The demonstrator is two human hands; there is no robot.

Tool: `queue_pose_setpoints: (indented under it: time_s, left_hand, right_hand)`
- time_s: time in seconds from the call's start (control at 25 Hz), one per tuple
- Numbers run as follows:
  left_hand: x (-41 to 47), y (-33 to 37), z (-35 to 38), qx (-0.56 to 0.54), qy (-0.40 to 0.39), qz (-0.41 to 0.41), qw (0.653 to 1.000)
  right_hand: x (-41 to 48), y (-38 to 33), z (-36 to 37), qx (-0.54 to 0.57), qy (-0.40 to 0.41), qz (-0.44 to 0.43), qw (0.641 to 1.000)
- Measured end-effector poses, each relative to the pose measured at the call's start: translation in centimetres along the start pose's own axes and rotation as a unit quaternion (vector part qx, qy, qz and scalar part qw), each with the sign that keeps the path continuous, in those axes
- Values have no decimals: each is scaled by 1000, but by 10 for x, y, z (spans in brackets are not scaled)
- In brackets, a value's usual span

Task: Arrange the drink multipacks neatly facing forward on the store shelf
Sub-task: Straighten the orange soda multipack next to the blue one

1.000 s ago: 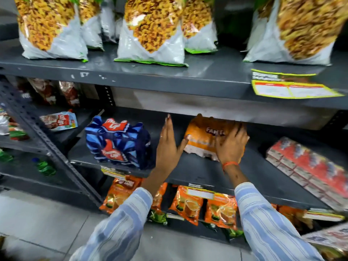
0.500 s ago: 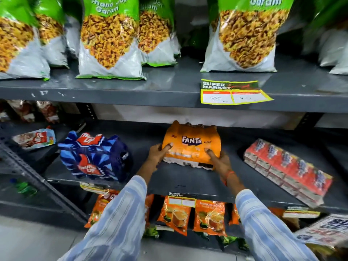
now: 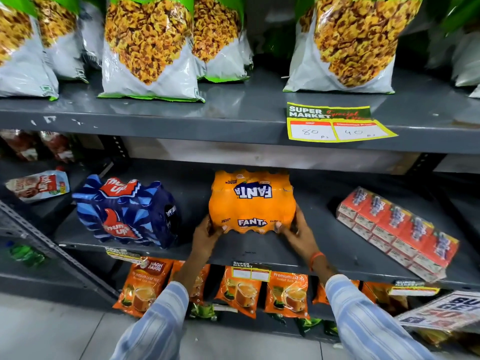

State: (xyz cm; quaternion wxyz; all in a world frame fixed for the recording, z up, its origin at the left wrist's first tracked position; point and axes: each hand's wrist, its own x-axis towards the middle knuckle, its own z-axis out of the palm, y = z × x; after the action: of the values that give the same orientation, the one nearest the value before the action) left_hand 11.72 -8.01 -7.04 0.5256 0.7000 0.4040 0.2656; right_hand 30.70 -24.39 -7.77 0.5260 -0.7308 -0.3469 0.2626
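An orange Fanta multipack (image 3: pixel 250 203) stands on the middle grey shelf (image 3: pixel 249 249), its printed side toward me. My left hand (image 3: pixel 207 233) grips its lower left corner and my right hand (image 3: pixel 296 233) grips its lower right corner. To the left stands a blue Thums Up multipack (image 3: pixel 127 211), turned at an angle, with nothing touching it. On the right of the same shelf lies a red pack of small drink cartons (image 3: pixel 394 229), set slantwise.
Big snack bags (image 3: pixel 148 48) fill the upper shelf, whose edge carries a yellow price tag (image 3: pixel 335 123). Orange tea pouches (image 3: pixel 239 289) hang under the middle shelf. A slanted metal upright (image 3: pixel 46 242) runs at the left, with a side rack beyond it.
The Fanta pack went from lying tilted and askew to standing square with its label forward. Both hands slid down to its lower corners. The view moved closer.
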Motion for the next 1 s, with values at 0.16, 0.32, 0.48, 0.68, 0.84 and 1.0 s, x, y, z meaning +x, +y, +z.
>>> queue_pose_setpoints:
  time_s: [0.16,0.32,0.48,0.68,0.84,1.0]
  left_hand:
    - [-39,20,46,113,10,-38,993]
    - [-79,45,113,139,-166,12,976]
    - [-66,52,115,103,-229,-28,968]
    - [-66,42,90,36,-174,-35,983]
    - [-42,48,59,-100,-108,-57,987]
    - [-27,45,48,-132,-20,-100,986]
  right_hand:
    - [29,-25,-10,194,66,76,976]
    - [51,-21,-28,158,23,211,964]
    - [48,-45,-22,154,0,137,978]
    - [28,-27,-25,127,124,114,977]
    - [1,-25,5,209,154,89,962]
    - [-19,-26,41,264,120,94,952]
